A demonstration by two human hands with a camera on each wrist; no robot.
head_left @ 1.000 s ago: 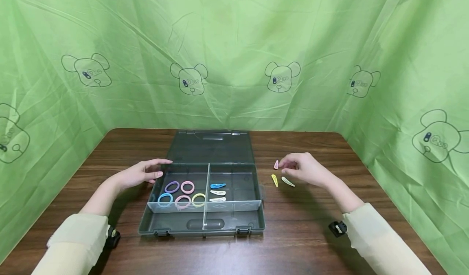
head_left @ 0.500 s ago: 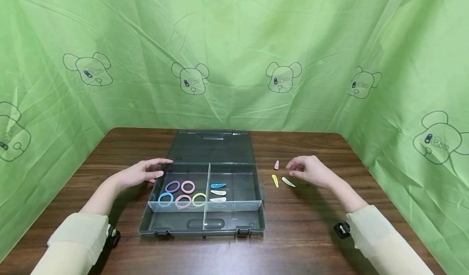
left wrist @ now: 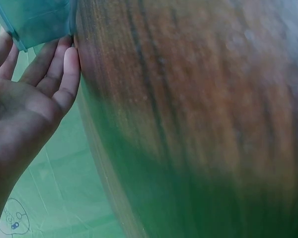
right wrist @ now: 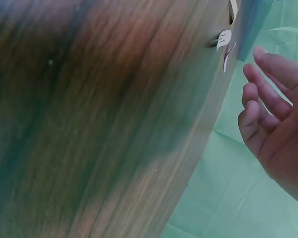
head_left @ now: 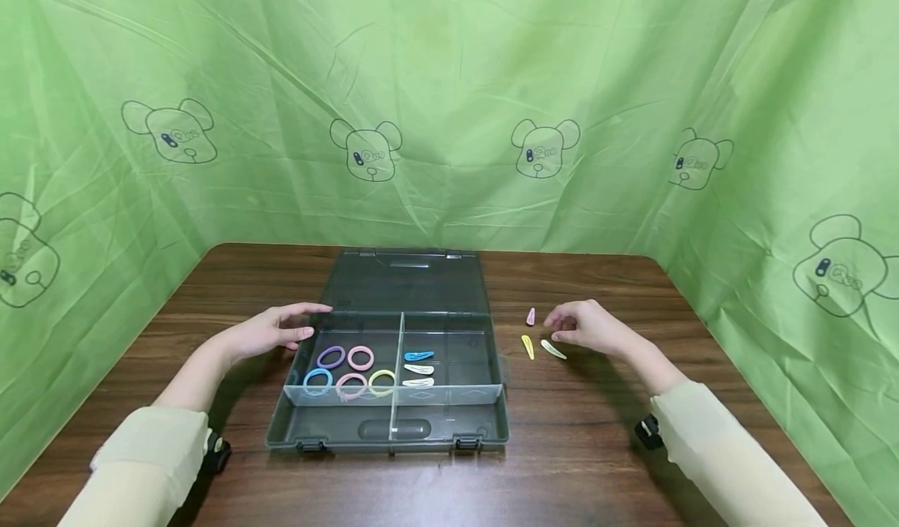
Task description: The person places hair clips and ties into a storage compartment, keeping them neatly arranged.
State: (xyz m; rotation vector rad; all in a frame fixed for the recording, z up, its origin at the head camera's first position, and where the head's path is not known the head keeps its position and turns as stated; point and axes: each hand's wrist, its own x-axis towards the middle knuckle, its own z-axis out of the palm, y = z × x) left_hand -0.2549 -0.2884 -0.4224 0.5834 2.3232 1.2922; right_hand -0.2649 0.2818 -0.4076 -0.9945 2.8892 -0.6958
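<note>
My left hand (head_left: 265, 330) rests against the left side of a dark translucent organizer box (head_left: 449, 332), index finger on its rear corner and thumb at the rim. In the left wrist view, fingertips (left wrist: 70, 59) touch the box wall (left wrist: 44, 20). My right hand (head_left: 586, 328) hovers over the table with loosely bent fingers, holding nothing. Just left of it lie a pink snap hair clip (head_left: 531, 317), a yellow one (head_left: 527, 347) and a white one (head_left: 553, 349). Inside the box, a blue clip (head_left: 419, 356) and two white clips (head_left: 418, 369) sit in the right compartment.
Several coloured hair ties (head_left: 360, 357) lie in the box's rear left compartment. Clear dividers (head_left: 402, 347) split the box. Its lid (head_left: 410, 281) lies folded back on the brown wooden table (head_left: 576, 433). Green cloth (head_left: 449, 66) surrounds the table's back and sides.
My right hand has drawn back to the right from the pink clip, then shifted slightly left again. The clips stay in place, and my left hand has not moved.
</note>
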